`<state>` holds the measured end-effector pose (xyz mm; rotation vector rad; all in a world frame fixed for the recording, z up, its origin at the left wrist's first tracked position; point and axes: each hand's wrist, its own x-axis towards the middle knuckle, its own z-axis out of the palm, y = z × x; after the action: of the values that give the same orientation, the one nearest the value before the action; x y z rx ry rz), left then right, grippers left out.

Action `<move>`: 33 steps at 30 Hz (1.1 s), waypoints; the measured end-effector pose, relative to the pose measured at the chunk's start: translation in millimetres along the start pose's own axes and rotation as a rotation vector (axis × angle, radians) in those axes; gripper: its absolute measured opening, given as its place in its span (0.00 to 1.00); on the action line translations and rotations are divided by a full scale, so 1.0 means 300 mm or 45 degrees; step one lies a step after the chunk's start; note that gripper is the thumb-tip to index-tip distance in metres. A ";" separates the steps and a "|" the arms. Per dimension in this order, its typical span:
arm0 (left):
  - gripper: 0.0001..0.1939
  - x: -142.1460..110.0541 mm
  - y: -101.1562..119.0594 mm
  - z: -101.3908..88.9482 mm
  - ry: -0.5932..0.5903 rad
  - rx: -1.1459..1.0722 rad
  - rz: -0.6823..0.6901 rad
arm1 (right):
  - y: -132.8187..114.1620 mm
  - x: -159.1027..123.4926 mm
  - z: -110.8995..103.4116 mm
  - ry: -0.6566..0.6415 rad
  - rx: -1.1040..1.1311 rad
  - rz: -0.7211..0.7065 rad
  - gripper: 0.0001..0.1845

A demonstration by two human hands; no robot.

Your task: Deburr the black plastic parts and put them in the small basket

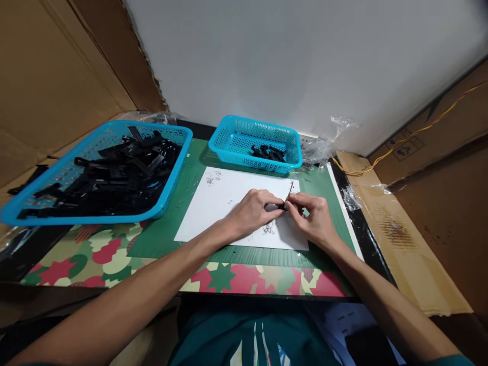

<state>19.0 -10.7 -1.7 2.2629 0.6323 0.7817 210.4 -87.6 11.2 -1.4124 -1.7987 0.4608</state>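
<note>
My left hand (254,211) is closed, with thumb and forefinger pinching a small black plastic part (282,207) above the white sheet (206,213). Against it, my right hand (310,216) is closed too, and a thin, slender tool (292,187) sticks up from between its fingertips. Its lower end is hidden by the fingers. Tiny dark bent wire pieces (269,228) lie in a cluster on the paper just under my hands. Another small pile of wire pieces (210,179) is at the sheet's far left corner, with a few strays between.
On the left stands a large blue basket (173,180) heaped with long black plastic parts (129,162). Behind the sheet, a smaller blue basket (244,161) holds several small black parts (269,151). Clear plastic wrap (320,147), a yellow wire (396,133) and cardboard (404,244) are on the right.
</note>
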 end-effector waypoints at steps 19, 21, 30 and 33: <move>0.10 -0.010 -0.008 0.009 0.043 0.113 0.089 | 0.045 0.020 -0.040 -0.064 0.436 0.193 0.08; 0.09 -0.008 -0.008 0.012 0.044 0.111 0.104 | 0.042 0.020 -0.044 -0.077 0.420 0.217 0.07; 0.09 -0.002 -0.004 0.019 0.039 0.086 0.136 | 0.041 0.013 -0.058 -0.154 0.380 0.229 0.06; 0.08 -0.003 -0.006 0.019 0.012 0.093 0.134 | 0.034 0.012 -0.062 -0.176 0.357 0.206 0.07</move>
<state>21.8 -12.5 -6.6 2.3766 0.5581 0.8329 230.9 -84.5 17.0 -1.3589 -1.6551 0.8783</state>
